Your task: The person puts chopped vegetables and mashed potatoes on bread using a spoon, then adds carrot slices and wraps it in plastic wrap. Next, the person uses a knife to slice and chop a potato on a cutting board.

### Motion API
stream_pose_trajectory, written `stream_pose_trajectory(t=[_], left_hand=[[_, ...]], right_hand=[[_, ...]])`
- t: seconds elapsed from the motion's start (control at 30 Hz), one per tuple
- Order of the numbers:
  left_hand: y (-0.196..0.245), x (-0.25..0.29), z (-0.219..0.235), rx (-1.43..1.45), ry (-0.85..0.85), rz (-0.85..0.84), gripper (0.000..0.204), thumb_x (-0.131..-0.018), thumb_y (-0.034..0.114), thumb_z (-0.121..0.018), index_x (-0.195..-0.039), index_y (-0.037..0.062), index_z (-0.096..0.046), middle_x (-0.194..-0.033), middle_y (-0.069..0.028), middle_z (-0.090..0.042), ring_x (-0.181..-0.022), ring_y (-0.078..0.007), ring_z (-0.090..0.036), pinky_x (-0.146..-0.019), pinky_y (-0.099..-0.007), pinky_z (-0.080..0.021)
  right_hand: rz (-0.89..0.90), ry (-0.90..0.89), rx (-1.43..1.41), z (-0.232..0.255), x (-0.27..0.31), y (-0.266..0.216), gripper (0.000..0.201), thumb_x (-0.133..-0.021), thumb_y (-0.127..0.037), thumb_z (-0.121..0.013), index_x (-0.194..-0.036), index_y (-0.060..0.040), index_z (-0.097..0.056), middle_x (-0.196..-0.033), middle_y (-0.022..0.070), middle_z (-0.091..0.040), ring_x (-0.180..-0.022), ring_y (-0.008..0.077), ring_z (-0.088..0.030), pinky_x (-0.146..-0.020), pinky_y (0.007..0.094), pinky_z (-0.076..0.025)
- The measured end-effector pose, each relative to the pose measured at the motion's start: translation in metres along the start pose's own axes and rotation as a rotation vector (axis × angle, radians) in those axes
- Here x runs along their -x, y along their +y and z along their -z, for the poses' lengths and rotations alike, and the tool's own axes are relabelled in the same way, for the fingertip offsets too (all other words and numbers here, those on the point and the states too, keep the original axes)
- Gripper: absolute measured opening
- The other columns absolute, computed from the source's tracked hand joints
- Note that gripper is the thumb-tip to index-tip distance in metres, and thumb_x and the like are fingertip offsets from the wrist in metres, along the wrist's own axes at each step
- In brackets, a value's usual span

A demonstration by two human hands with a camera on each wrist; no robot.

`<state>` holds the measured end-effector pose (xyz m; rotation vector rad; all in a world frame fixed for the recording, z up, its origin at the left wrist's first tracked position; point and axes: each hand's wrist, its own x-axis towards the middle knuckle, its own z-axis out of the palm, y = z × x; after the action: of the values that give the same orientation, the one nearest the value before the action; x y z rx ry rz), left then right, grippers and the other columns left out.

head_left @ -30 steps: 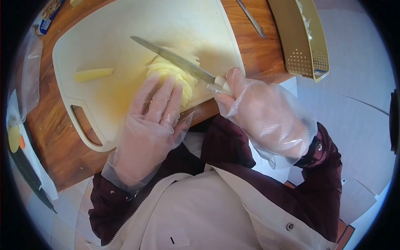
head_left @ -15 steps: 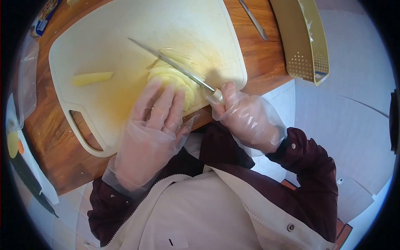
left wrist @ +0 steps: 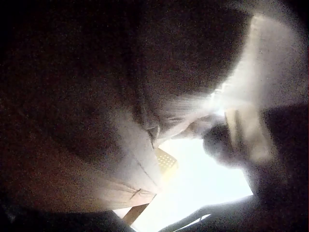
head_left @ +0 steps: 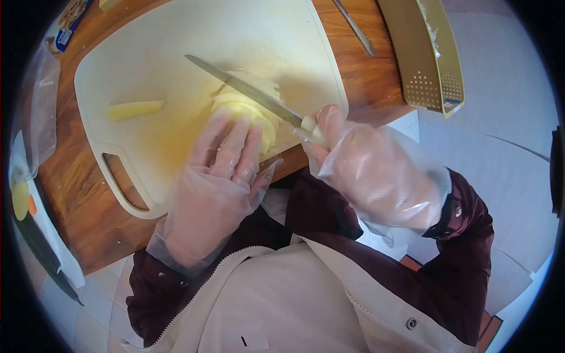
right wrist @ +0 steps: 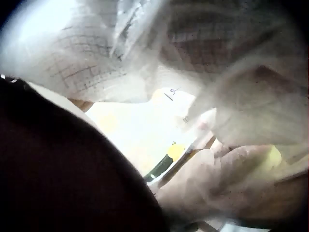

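Note:
My right hand (head_left: 376, 167), in a clear plastic glove, grips the pale handle of a kitchen knife (head_left: 244, 87). The blade slants up-left across a fanned pile of pale yellow slices (head_left: 266, 125), which look like potato. My gloved left hand (head_left: 209, 182) rests its extended, slightly spread fingers on the near side of the pile, beside the blade. The slices lie on a white cutting board (head_left: 135, 65) near its front edge. In the left wrist view, mostly dark sleeve and glove show. Glove plastic fills much of the right wrist view, with the knife hidden.
A single pale yellow stick (head_left: 135, 110) lies on the board's left part. At the right stands a tan perforated bin (head_left: 421, 59), with a metal utensil (head_left: 356, 29) beside it. On the left are a clear plastic container (head_left: 44, 112) and a dark green cucumber-like vegetable (head_left: 44, 253).
My right hand drew back toward me with the knife, its blade turning nearly edge-on, then moved forward again. My left hand has stayed on the slices.

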<state>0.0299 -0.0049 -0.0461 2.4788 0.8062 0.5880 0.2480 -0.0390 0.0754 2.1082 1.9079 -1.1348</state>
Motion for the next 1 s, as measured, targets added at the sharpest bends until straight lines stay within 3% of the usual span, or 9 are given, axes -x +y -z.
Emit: stream_pose_trajectory(t=[0.07, 0.1, 0.17, 0.33, 0.67, 0.73, 0.83, 0.9, 1.0], left_hand=[[0.0, 0.0, 0.0, -0.004, 0.005, -0.013, 0.073, -0.075, 0.015, -0.088, -0.142, 0.0023, -0.062, -0.143, -0.016, -0.058, -0.137, -0.0416, -0.053, -0.114, -0.0482, -0.049], [0.0, 0.0, 0.0, 0.0, 0.003, -0.009, 0.073, -0.075, 0.015, -0.088, -0.142, 0.0023, -0.062, -0.143, -0.016, -0.058, -0.137, -0.0416, -0.053, -0.114, -0.0482, -0.049], [-0.001, 0.0, 0.0, 0.009, 0.007, -0.018, 0.072, -0.076, 0.015, -0.088, -0.142, 0.0019, -0.062, -0.142, -0.0161, -0.059, -0.137, -0.0418, -0.053, -0.113, -0.0484, -0.05], [-0.002, 0.0, -0.001, -0.009, 0.022, -0.035, 0.071, -0.076, 0.015, -0.088, -0.141, 0.0019, -0.062, -0.14, -0.0162, -0.059, -0.135, -0.0422, -0.055, -0.111, -0.0487, -0.05], [-0.001, -0.001, 0.0, 0.013, 0.039, -0.014, 0.072, -0.074, 0.013, -0.089, -0.14, 0.0027, -0.063, -0.139, -0.0156, -0.06, -0.135, -0.0413, -0.055, -0.11, -0.0484, -0.051], [0.0, -0.001, 0.001, 0.007, 0.024, -0.014, 0.073, -0.074, 0.013, -0.089, -0.14, 0.0027, -0.063, -0.14, -0.0156, -0.06, -0.135, -0.0412, -0.055, -0.111, -0.0483, -0.051], [0.0, -0.001, 0.002, 0.006, 0.004, -0.011, 0.073, -0.074, 0.013, -0.089, -0.14, 0.0026, -0.063, -0.14, -0.0156, -0.059, -0.135, -0.0412, -0.055, -0.111, -0.0481, -0.05], [0.0, -0.003, 0.004, 0.005, 0.001, -0.011, 0.072, -0.074, 0.013, -0.089, -0.141, 0.0026, -0.062, -0.14, -0.0156, -0.059, -0.135, -0.0413, -0.055, -0.112, -0.048, -0.05], [0.0, -0.002, 0.006, -0.036, -0.03, -0.03, 0.069, -0.076, 0.016, -0.087, -0.14, 0.0013, -0.063, -0.14, -0.0121, -0.059, -0.139, -0.0368, -0.052, -0.109, -0.0439, -0.054]], right_hand=[[0.198, 0.235, 0.506, -0.025, -0.002, 0.01, 0.021, -0.101, -0.015, -0.061, -0.103, 0.0054, -0.056, -0.069, 0.0143, -0.067, -0.059, 0.0329, -0.07, -0.049, 0.0391, -0.055], [0.197, 0.229, 0.506, -0.035, -0.006, 0.02, 0.021, -0.101, -0.015, -0.061, -0.103, 0.0054, -0.056, -0.069, 0.0143, -0.067, -0.059, 0.0329, -0.07, -0.049, 0.0391, -0.055], [0.181, 0.268, 0.208, -0.048, -0.012, 0.035, 0.027, -0.101, -0.024, -0.067, -0.106, -0.004, -0.049, -0.072, 0.0234, -0.063, -0.062, 0.0463, -0.065, -0.051, 0.0532, -0.051], [0.117, 0.261, 0.217, -0.042, -0.012, 0.029, 0.025, -0.101, -0.022, -0.066, -0.106, -0.0042, -0.05, -0.071, 0.024, -0.063, -0.065, 0.0467, -0.067, -0.054, 0.0521, -0.052], [0.194, 0.141, 0.189, -0.005, 0.001, 0.008, 0.026, -0.108, -0.027, -0.061, -0.102, -0.0029, -0.052, -0.073, 0.0207, -0.062, -0.063, 0.041, -0.062, -0.058, 0.0452, -0.05], [0.164, 0.109, 0.143, -0.009, 0.001, 0.008, 0.026, -0.107, -0.027, -0.061, -0.103, -0.0029, -0.052, -0.074, 0.0216, -0.064, -0.064, 0.0427, -0.064, -0.058, 0.0466, -0.051], [0.191, 0.194, 0.379, -0.035, -0.006, 0.02, 0.022, -0.101, -0.015, -0.06, -0.1, 0.007, -0.06, -0.072, 0.0166, -0.066, -0.067, 0.0322, -0.072, -0.054, 0.0383, -0.057], [0.326, 0.321, 0.366, -0.045, -0.012, 0.03, 0.028, -0.104, -0.02, -0.06, -0.105, 0.0078, -0.057, -0.07, 0.015, -0.067, -0.064, 0.0314, -0.072, -0.052, 0.0381, -0.057], [0.208, 0.236, 0.32, -0.044, -0.012, 0.029, 0.027, -0.103, -0.021, -0.062, -0.102, 0.006, -0.059, -0.075, 0.0159, -0.067, -0.069, 0.0304, -0.073, -0.054, 0.0379, -0.057]])
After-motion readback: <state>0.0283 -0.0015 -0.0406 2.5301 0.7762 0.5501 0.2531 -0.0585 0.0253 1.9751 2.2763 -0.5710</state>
